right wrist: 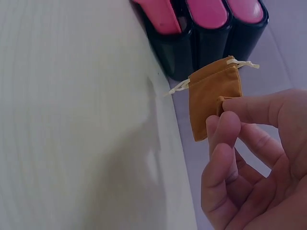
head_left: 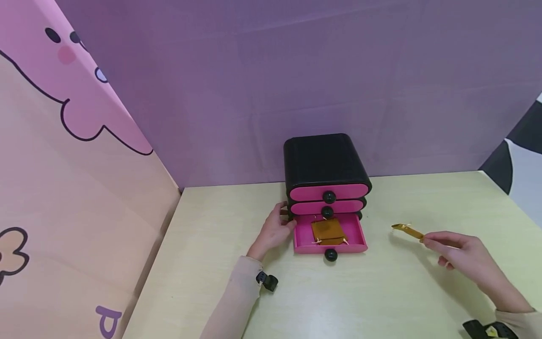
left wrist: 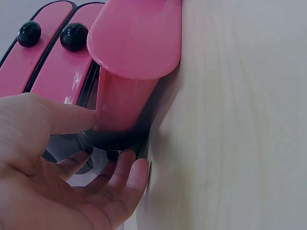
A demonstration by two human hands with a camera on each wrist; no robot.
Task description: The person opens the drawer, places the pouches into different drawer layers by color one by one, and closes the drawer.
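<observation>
A small black cabinet with pink drawers stands at the back of the table. Its bottom drawer is pulled out, and a brown drawstring pouch lies flat inside. My left hand rests at the cabinet's left front corner. In the left wrist view, its straight thumb meets the open drawer's side, while the other fingers bend loosely beside the black casing. Over the table to the right, my right hand pinches another brown drawstring pouch by its lower end between thumb and fingers; its pale cords hang at the far end.
Two upper drawers with round black knobs are closed. Behind the pale wood table rises a purple backdrop. A pink and beige printed panel borders the left side. Black camera straps sit on both wrists.
</observation>
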